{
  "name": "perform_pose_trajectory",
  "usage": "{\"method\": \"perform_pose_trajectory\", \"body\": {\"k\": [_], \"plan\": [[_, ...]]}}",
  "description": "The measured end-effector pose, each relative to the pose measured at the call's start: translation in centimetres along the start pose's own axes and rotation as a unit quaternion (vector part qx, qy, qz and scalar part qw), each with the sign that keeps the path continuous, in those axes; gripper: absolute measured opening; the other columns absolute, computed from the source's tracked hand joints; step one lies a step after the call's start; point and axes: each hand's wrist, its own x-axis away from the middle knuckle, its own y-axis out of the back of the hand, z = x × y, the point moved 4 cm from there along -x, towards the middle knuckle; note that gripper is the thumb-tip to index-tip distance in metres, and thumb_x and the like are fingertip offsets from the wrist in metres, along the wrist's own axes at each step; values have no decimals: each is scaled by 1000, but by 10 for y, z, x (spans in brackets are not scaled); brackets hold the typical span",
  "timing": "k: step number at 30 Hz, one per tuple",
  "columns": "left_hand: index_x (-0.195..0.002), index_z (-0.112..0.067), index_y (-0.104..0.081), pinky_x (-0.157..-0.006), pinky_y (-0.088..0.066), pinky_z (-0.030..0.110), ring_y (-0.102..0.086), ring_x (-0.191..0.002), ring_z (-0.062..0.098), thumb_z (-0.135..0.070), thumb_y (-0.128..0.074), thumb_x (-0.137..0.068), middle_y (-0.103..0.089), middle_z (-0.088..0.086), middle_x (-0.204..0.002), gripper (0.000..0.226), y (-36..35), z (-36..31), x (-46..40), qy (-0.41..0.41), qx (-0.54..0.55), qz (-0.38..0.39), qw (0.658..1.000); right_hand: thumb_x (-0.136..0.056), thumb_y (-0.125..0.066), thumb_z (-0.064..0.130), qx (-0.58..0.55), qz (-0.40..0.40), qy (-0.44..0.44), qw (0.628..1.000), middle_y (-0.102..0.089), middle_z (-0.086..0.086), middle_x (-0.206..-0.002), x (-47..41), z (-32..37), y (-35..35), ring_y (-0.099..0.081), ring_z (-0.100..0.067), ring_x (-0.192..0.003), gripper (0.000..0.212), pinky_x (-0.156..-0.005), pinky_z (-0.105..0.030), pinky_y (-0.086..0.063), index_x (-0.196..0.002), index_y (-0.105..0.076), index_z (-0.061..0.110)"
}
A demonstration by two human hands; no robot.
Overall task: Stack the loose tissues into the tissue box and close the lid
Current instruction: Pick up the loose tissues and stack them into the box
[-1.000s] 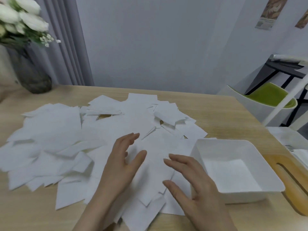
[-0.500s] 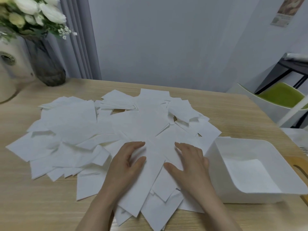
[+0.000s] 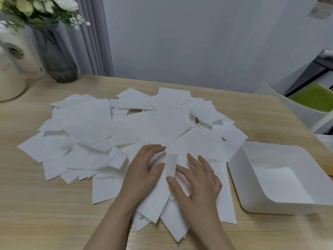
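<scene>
A big pile of white tissues (image 3: 126, 134) lies spread out on the wooden table (image 3: 45, 213). The sheets lie on top of each other and point all different ways.

Both hands rest on the side of the pile nearest the person. The left hand (image 3: 144, 175) lies flat on the tissues with its fingers stretched out and close together, and its thumb points toward the other hand. The right hand (image 3: 198, 184) is just beside it, with its fingers spread apart and laid on the tissues. Neither hand is holding or pinching a sheet; both just press down on the paper. A small folded strip of tissue sticks up between the two hands.

The white tissue box (image 3: 281, 179) sits on the table just to the right of the pile, near the right hand. It has no lid on, and some tissue lies flat in the bottom of it.

Far behind the pile, at the left back corner of the table, stands a dark glass vase (image 3: 59, 58) with white flowers (image 3: 36, 6) in it. A round white jar (image 3: 12, 65) is next to the vase. A green chair (image 3: 310, 98) stands off the table, behind the box.
</scene>
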Motion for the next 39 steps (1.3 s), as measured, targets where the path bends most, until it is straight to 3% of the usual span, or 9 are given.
{"method": "perform_pose_trajectory", "body": {"k": [3,6,9,16,19,22,28,33,39], "plan": [[-117,-40,-60,-99,-36,9,-48,-122,-7,-22,-59,-81,-55,-26,-124,40,2,-2,1,2,27,-13,1000,-82,-46,62,2,-62,18,998,-51,27,-115,-1,7,-8,-36,2,-119,32,-99,-11,-7,-94,-68,41],[-119,-40,-59,-103,-38,13,-49,-122,-8,-9,-63,-88,-58,-26,-125,44,6,-4,3,21,67,-39,997,-86,-54,48,-18,-88,-6,996,-60,22,-82,-6,10,-7,-51,-2,-87,19,-89,-13,-24,-81,-67,37],[-124,-39,-56,-104,-41,17,-51,-122,-10,-3,-64,-90,-57,-22,-131,51,12,-5,5,75,144,-67,985,-91,-64,31,-206,-47,-109,971,-67,10,-70,-11,6,0,-61,-7,-72,14,-69,-22,-46,-78,-69,28],[-129,-23,-60,-86,-54,23,-68,-104,7,-11,-67,-89,-72,-5,-114,42,19,-15,13,164,275,-50,946,-92,-60,7,-376,-2,-150,914,-57,7,-50,-31,1,20,-47,-2,-41,12,-45,-13,-36,-83,-67,5],[-104,-15,-75,-77,-57,33,-72,-94,28,-13,-63,-90,-76,10,-98,18,17,-20,16,183,309,-11,933,-92,-60,6,-384,26,-134,913,-57,6,-49,-38,5,20,-47,-2,-40,11,-45,-14,-37,-85,-68,3],[-91,-16,-78,-81,-54,42,-72,-90,30,-13,-62,-92,-76,11,-92,16,18,-14,15,187,299,-47,935,-92,-60,7,-372,12,-122,920,-65,4,-60,-43,4,19,-55,-5,-51,12,-50,-13,-41,-88,-71,11],[-105,-13,-71,-72,-56,33,-73,-83,21,-7,-54,-96,-77,7,-95,20,22,0,12,211,339,-101,911,-91,-62,9,-292,-42,-126,947,-70,14,-89,-44,-19,24,-61,3,-83,20,-71,-6,-43,-97,-70,27],[-106,-12,-69,-62,-56,23,-72,-77,15,-2,-51,-97,-77,4,-93,23,22,3,10,212,355,-117,903,-90,-62,18,-169,35,-120,978,-61,21,-105,-41,-32,21,-53,7,-105,28,-86,-14,-40,-110,-61,37],[-101,-14,-69,-59,-56,20,-71,-72,12,-1,-52,-96,-77,0,-85,22,21,1,12,209,365,-146,895,-82,-71,25,-133,56,-125,982,-61,20,-92,-39,-30,18,-52,0,-89,33,-79,-20,-41,-103,-57,46]]}}
